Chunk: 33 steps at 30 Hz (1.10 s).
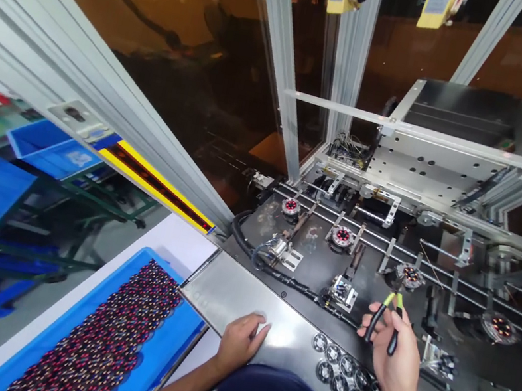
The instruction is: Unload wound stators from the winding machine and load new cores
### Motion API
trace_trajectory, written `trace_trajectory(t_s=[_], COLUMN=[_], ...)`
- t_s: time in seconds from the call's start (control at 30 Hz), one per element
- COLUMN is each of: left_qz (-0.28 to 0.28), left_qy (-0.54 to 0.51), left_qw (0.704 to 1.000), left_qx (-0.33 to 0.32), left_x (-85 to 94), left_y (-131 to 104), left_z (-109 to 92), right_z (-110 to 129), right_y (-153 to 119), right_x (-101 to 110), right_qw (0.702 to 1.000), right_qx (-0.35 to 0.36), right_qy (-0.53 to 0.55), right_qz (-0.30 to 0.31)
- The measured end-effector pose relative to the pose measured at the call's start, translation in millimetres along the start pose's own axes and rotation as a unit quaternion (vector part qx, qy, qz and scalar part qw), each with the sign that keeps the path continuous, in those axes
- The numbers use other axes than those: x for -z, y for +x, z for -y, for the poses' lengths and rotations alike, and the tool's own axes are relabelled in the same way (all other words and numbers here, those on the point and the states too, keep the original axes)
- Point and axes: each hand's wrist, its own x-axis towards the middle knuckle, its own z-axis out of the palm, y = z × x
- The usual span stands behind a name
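At the black machine bed (314,265), the left hand (240,341) rests on the metal counter (234,292), fingers loosely curled with nothing visible in them, while the right hand (401,360) wraps its fingers round the partly spread handles of the pliers (388,301), whose nose is at the near edge of the third slotted disc (411,276) from the left. A light squeeze clear of the coloured segments would seem best; whether the nose grips cannot be told. Counted: one bed, one blue tray (186,332) of parts heaped past counting, one pair of pliers, four slotted discs on the bed.

Lime-and-black pliers (377,318), blue tray (171,340)
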Motion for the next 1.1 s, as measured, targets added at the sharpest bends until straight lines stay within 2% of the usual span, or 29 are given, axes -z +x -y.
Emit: trace_trajectory(t_s=[0.5, 0.63, 0.7, 0.8, 0.87, 0.97, 1.03, 1.1], left_qz=[0.012, 0.014, 0.013, 0.008, 0.004, 0.003, 0.003, 0.000], left_qy=[0.009, 0.011, 0.011, 0.014, 0.015, 0.014, 0.012, 0.008], left_qw=[1.000, 1.000, 1.000, 1.000, 1.000, 1.000, 1.000, 1.000], left_qx=[-0.002, 0.000, -0.001, -0.002, -0.002, -0.006, -0.011, -0.017], left_x=[0.2, 0.4, 0.1, -0.5, -0.5, 0.6, 2.0, 3.4], left_y=[2, 1, 1, 1, 1, 1, 1, 1], left_z=[0, 0, 0, 0, 1, 1, 0, -1], right_z=[-3, 0, 4, 12, 19, 37, 52, 66], right_y=[7, 12, 5, -27, -57, -89, -95, -89], right_x=[8, 0, -9, -10, 9, 61, 93, 113], right_qw=[0.998, 0.997, 0.997, 0.996, 0.994, 0.985, 0.987, 0.993], right_qx=[-0.032, -0.036, -0.042, -0.073, -0.108, -0.142, -0.116, -0.064], right_qy=[0.032, 0.045, 0.053, 0.054, 0.023, -0.079, -0.105, -0.088], right_qz=[-0.049, -0.051, -0.045, -0.020, 0.008, 0.065, 0.037, -0.038])
